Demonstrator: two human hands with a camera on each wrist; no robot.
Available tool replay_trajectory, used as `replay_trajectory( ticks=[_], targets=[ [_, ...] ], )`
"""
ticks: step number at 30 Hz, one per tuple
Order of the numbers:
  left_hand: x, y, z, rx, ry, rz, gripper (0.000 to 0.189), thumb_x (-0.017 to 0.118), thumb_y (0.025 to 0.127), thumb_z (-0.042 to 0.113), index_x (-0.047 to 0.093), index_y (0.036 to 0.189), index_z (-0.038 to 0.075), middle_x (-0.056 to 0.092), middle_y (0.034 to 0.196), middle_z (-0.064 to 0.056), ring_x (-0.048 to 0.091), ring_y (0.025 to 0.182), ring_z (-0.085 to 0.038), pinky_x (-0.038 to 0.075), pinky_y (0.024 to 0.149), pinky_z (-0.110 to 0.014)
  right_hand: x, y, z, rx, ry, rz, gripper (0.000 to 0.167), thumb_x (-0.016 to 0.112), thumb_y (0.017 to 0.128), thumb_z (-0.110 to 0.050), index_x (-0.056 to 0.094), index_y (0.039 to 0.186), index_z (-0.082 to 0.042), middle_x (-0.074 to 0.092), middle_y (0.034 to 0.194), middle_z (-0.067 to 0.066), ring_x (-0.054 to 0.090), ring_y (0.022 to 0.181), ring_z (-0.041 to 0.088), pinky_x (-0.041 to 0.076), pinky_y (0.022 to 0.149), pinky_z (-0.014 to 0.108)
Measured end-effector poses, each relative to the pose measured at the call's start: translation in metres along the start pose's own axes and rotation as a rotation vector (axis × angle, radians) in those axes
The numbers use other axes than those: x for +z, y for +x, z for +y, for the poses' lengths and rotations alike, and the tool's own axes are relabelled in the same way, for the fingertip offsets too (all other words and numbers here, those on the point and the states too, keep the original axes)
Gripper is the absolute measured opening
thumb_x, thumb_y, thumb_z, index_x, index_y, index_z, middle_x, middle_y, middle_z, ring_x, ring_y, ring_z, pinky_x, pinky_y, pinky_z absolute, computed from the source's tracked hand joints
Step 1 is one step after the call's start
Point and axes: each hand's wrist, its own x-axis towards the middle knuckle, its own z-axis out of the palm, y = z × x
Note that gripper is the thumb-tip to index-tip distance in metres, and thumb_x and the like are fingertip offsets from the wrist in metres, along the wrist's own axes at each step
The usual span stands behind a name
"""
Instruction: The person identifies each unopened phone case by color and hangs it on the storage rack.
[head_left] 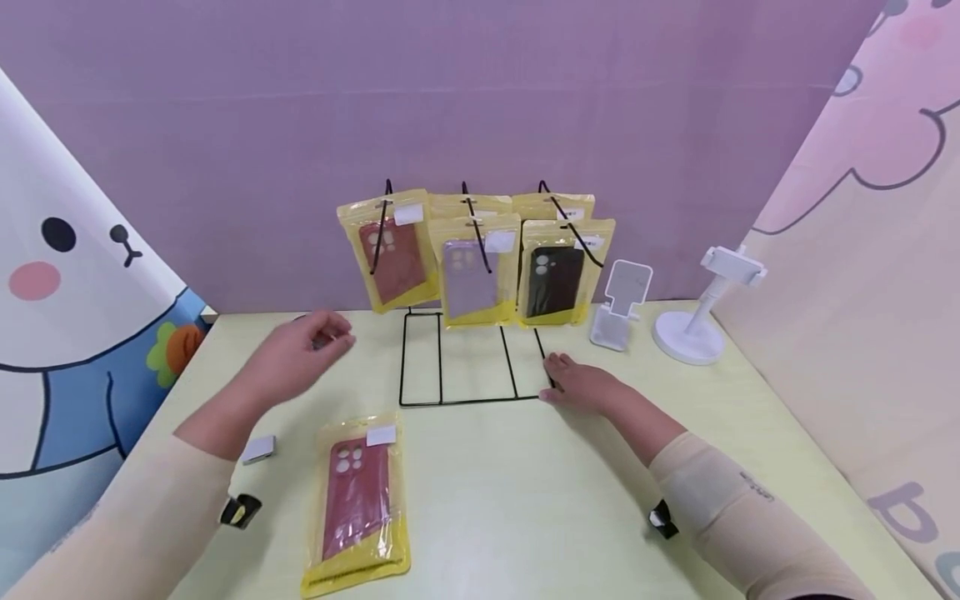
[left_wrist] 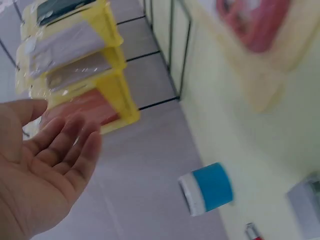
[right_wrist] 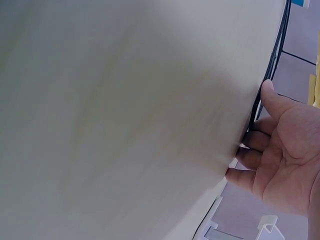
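A black wire display rack [head_left: 457, 402] stands on the table, its hooks bearing several yellow pouches with phone cases. Red [head_left: 397, 262], lilac [head_left: 468, 283] and black [head_left: 555, 279] cases show in the front ones. At the rack's front right corner, my right hand [head_left: 588, 387] holds the base wire between thumb and fingers. My left hand [head_left: 300, 354] is raised left of the rack, fingers loosely bent and holding nothing; the left wrist view shows its palm [left_wrist: 55, 170] bare. Nearer me on the table lies another pouch with a dark red phone case [head_left: 356, 500].
Right of the rack stand a small folding phone stand [head_left: 618, 308] and a white round-based phone holder [head_left: 690, 333]. A small white and grey block [head_left: 258, 450] lies below my left forearm. A blue and white cylinder [left_wrist: 207, 189] is by the left hand. Fabric walls enclose the table.
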Motion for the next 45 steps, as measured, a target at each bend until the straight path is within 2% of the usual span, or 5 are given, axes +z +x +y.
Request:
replay_trajectory(
  ticks=[6,14,23,35,45],
  targets=[
    [0.031,-0.012,-0.016,-0.040,0.100,-0.184,0.035,0.060,0.097,0.040,0.061,0.120,0.013,0.067,0.111,-0.005,0.063,0.101,-0.023,0.057,0.079,-0.040,0.001,0.003,0.002,0.000,0.010,-0.009,0.073,0.045,0.103,-0.044,0.022,0.154,0.004,0.019,0.160,0.025,0.015,0.149,0.041,0.025,0.118,0.054],
    [0.062,-0.029,-0.033,-0.129,0.242,-0.276,0.038,0.064,0.094,0.035,0.063,0.122,0.009,0.067,0.116,-0.009,0.061,0.096,-0.022,0.056,0.082,-0.046,0.003,0.006,0.002,0.009,-0.001,-0.030,0.074,0.044,0.103,-0.046,0.021,0.154,0.002,0.018,0.161,0.023,0.014,0.150,0.039,0.024,0.119,0.052],
    [0.067,-0.036,-0.040,-0.133,0.287,-0.296,0.031,0.069,0.091,0.026,0.064,0.115,0.008,0.065,0.106,-0.007,0.057,0.088,-0.021,0.056,0.079,-0.044,0.002,0.002,-0.001,0.006,0.002,-0.018,0.073,0.044,0.103,-0.044,0.022,0.154,0.003,0.019,0.160,0.024,0.016,0.149,0.040,0.025,0.118,0.053],
    [0.065,-0.032,-0.049,-0.131,0.171,-0.332,0.016,0.073,0.088,0.023,0.063,0.089,0.012,0.056,0.081,-0.001,0.051,0.076,-0.017,0.044,0.064,-0.030,0.000,0.001,-0.002,0.016,0.009,-0.013,0.072,0.045,0.103,-0.044,0.023,0.154,0.002,0.020,0.160,0.024,0.017,0.149,0.040,0.026,0.117,0.053],
    [0.062,-0.023,-0.057,-0.174,0.103,-0.372,0.016,0.073,0.088,0.022,0.061,0.089,0.013,0.056,0.081,-0.002,0.051,0.080,-0.018,0.044,0.067,-0.031,-0.001,0.000,-0.001,0.005,0.010,-0.010,0.072,0.046,0.103,-0.043,0.024,0.153,0.003,0.021,0.160,0.025,0.017,0.149,0.040,0.027,0.117,0.054]
  ],
)
